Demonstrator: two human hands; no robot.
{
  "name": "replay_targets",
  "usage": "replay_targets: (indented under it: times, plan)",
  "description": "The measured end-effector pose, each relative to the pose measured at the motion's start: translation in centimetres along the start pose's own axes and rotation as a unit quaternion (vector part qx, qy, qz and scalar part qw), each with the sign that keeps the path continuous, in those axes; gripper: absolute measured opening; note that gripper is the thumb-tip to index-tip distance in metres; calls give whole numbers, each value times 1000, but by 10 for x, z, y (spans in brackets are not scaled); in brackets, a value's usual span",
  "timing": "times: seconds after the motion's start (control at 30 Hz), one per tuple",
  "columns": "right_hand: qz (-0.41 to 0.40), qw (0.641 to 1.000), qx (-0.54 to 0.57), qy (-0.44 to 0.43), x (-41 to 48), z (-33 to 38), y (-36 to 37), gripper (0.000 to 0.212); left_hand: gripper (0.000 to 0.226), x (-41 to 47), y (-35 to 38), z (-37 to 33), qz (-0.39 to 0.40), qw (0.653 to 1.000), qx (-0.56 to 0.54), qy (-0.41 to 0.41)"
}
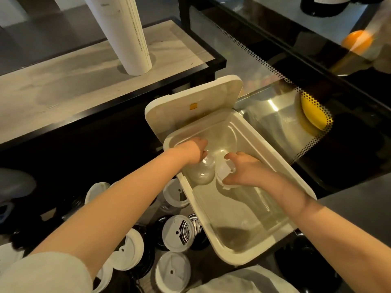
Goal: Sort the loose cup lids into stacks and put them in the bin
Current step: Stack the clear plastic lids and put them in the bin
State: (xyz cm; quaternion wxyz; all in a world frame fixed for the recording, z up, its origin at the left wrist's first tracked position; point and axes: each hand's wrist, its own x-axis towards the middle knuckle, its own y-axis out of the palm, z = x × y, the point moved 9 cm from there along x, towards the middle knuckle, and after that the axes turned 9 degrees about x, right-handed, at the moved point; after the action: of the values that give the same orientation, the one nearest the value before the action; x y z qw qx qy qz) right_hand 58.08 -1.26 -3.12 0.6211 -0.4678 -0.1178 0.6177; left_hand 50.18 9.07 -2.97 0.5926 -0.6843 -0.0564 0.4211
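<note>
The left hand (197, 150) curls its fingers over a clear lid stack (201, 173). At its 3 o'clock, the right hand (248, 171) grips a white lid stack (224, 170). The 2 stacks sit side by side inside the bin (243, 258), toward its 11 o'clock end. Loose lids (177, 232) lie at the bin's 8 o'clock.

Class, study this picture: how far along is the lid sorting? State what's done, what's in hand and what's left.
Done: the bin stands open, and two kinds look sorted out. In hand: inside it, the left hand grips clear domed lids and the right hand grips white flat lids beside them. Left: many loose white lids and black lids lie outside the bin.
</note>
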Motion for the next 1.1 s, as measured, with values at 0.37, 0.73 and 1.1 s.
replay_targets:
  times: [0.37, 0.73, 1.1]
  plan:
    - [-5, 1000, 22, -3, 0, 3, -3, 71, 70, -36, -9, -5, -35, 997, 19, 66]
    - [-3, 1000, -10, -15, -6, 4, -7, 73, 76, -27, -9, 13, 17, 1000, -6, -4]
    - [27, 998, -39, -32, -19, -8, -4, 68, 68, -2, -17, -25, -31, 998, -34, 39]
